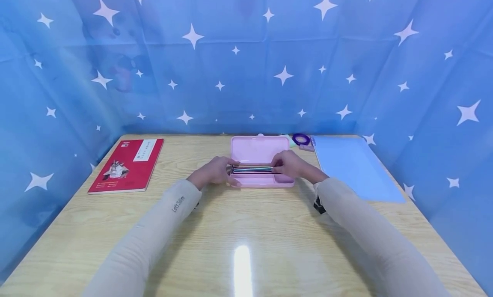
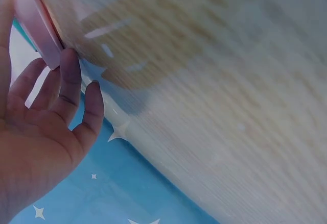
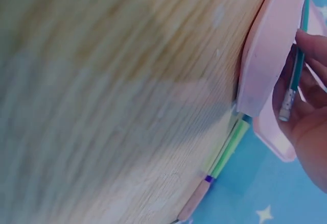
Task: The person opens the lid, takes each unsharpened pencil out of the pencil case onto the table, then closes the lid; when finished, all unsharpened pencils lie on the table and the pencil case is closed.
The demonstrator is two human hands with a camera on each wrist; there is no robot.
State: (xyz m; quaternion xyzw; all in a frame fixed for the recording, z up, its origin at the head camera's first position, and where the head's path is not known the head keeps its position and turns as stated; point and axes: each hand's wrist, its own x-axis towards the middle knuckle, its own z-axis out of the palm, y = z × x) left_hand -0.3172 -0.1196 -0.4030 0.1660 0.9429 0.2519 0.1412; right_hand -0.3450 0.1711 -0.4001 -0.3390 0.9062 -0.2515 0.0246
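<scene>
Sleeves (image 1: 144,233): pale, reaching forward over the table (image 1: 215,250).
Left hand (image 1: 216,170): at the left end of the case (image 1: 262,155), fingers bent, fingertips touching its edge; firmness of grip cannot be told.
Right hand (image 1: 291,164): pinching a green pencil (image 3: 298,66) near its eraser end, at the case's right side.
Case: pink, lid open on the far side, more pencils within.
Book (image 1: 127,166): red, lying well apart at left.
Pad (image 1: 356,168): blue, flat at right.
Tape (image 1: 294,138): purple roll, just beyond the case, at right.
Curtain (image 1: 250,96): blue, white stars.
</scene>
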